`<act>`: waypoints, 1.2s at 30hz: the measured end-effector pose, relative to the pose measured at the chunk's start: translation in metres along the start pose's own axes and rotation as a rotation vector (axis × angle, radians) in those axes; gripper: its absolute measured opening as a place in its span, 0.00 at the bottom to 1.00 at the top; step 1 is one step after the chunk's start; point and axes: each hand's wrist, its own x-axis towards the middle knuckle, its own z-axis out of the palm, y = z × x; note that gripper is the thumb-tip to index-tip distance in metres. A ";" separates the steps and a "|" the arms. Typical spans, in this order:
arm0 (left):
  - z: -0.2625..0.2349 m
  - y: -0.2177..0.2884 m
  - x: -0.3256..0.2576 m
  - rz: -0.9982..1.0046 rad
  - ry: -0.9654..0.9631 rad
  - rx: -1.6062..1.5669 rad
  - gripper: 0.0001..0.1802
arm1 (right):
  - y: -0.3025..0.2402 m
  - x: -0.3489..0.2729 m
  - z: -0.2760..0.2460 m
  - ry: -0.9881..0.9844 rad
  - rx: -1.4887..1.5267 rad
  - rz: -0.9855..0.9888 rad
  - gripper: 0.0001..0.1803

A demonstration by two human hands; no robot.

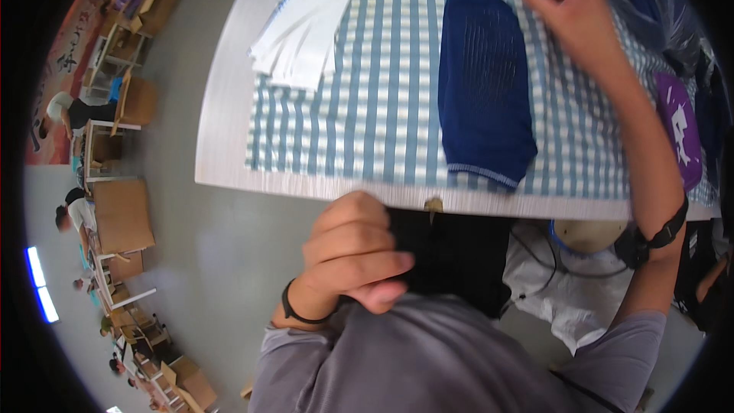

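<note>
A navy blue sock (486,84) lies flat on a blue-and-white checked cloth (382,122), its ribbed-looking patch facing up and pale stitching along its near edge. My right hand (566,11) is over the cloth just beyond the sock's far right side, fingers curled, with a small clear or whitish piece pinched at the fingertips; its kind is too small to make out. In front of the table's near edge, my left hand (352,248) is closed in a loose fist, with nothing visible in it. Several white paper strips (310,38) lie fanned on the cloth at the far left.
On the right lie a purple packet (678,130) and dark items in clear plastic (673,0). The pale table edge (290,183) runs in front of me. A white bag (566,287) is below it. Farther left, people work beside cardboard boxes (121,214).
</note>
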 end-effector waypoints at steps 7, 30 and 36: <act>-0.044 0.069 -0.284 -1.103 -0.138 0.840 0.19 | -0.071 -0.026 -0.052 -0.044 0.624 -0.698 0.24; -0.117 0.357 -0.285 -2.702 -0.353 -0.805 0.12 | 0.048 -0.161 -0.072 -0.054 -0.076 0.316 0.18; -0.093 0.268 -0.308 -2.522 -0.442 -0.185 0.12 | 0.033 -0.148 -0.065 -0.076 -0.103 0.222 0.16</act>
